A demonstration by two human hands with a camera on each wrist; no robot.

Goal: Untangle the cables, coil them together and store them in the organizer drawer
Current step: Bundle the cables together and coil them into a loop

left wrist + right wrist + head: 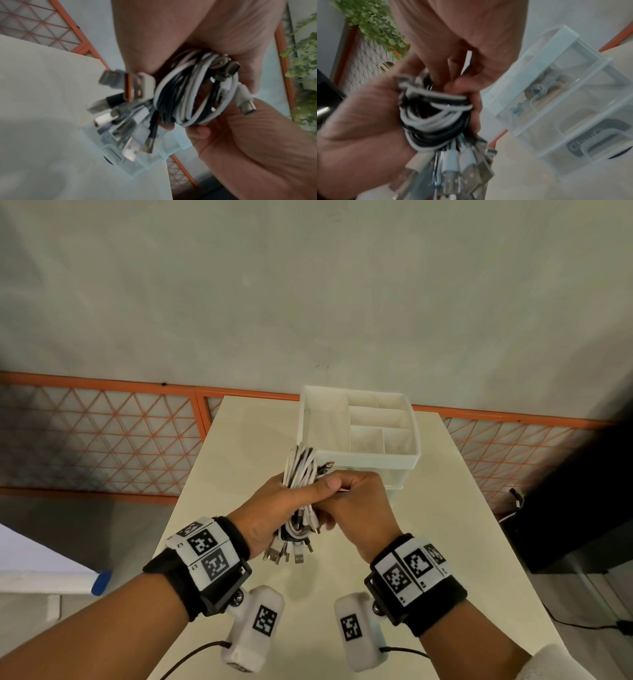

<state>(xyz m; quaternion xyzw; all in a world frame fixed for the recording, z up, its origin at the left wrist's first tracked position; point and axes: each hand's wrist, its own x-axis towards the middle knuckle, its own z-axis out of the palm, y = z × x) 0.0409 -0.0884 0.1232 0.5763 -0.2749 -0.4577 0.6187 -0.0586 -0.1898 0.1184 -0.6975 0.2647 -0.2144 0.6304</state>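
A coiled bundle of white and black cables (301,470) is held upright above the table, its USB plugs (291,553) hanging out below. My left hand (308,491) grips the coil's middle, thumb across the front. My right hand (346,494) meets it from the right, fingers curled into the strands. In the left wrist view the bundle (188,94) sits in my left palm, plugs (128,86) fanning left. The right wrist view shows my right fingertips (450,81) pinching the coil (433,115). Just behind stands the translucent organizer (376,462).
The organizer (556,108) has an open divided top tray and clear drawers below, small items showing inside the upper one. It stands at the far end of the cream table (445,525). An orange lattice fence (102,433) runs behind; a black unit (582,508) stands right.
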